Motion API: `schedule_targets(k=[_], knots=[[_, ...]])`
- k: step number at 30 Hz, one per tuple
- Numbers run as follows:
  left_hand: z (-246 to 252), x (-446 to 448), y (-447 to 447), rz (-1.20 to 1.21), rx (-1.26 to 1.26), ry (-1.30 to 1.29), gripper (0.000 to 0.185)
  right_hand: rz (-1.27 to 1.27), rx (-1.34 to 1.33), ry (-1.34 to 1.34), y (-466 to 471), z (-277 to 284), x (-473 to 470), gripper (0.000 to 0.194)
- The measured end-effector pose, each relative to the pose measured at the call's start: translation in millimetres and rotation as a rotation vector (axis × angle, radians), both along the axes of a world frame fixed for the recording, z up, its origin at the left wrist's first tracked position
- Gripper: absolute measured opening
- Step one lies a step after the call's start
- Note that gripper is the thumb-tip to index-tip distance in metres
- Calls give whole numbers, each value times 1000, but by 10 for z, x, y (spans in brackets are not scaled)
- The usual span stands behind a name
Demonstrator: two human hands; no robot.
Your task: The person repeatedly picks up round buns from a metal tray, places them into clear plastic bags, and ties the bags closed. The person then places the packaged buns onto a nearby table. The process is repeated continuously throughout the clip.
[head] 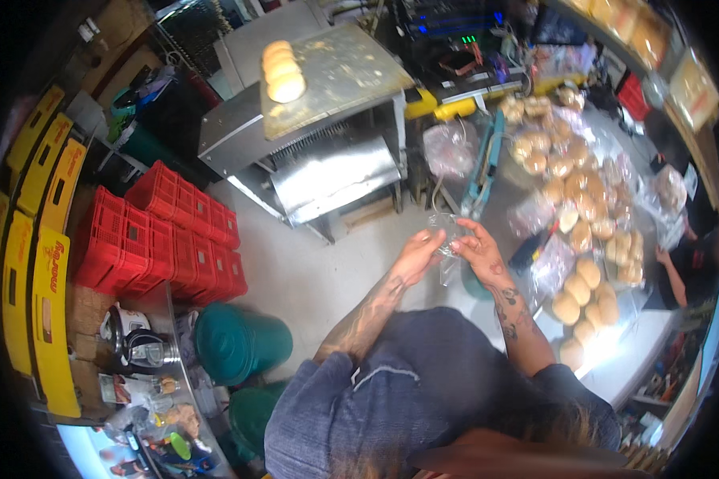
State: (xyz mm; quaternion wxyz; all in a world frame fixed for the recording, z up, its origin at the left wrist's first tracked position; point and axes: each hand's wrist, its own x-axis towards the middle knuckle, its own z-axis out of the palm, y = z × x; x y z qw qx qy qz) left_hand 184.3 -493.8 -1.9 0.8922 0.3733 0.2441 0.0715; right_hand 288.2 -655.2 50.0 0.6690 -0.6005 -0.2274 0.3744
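Observation:
A clear plastic bag hangs between my two hands, in front of my chest. My left hand pinches its left side, thumb pointing up. On the other side, my right hand grips the bag with bent fingers near its upper edge. I see no bread inside the bag. To the right of my hands stands a table with unwrapped bread rolls in joined rows. Farther back on it lie many rolls packed in clear bags. A stack of clear plastic bags rests nearer my right forearm.
A long teal device lines the table's left edge. Ahead, a metal tray on a steel machine bears a row of rolls. Red crates and a green bin stand left. Another person's arm shows at right.

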Motion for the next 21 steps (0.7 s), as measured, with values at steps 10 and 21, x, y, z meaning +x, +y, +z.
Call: schedule_targets(k=[10,21], knots=[[296,-1034,1415,-108,1741,117,52,449,-581,-1159,1670,123,20,60],[136,-1191,1264,2,1377,58,78,687,-522,-656,3068,-1090,-877,79]])
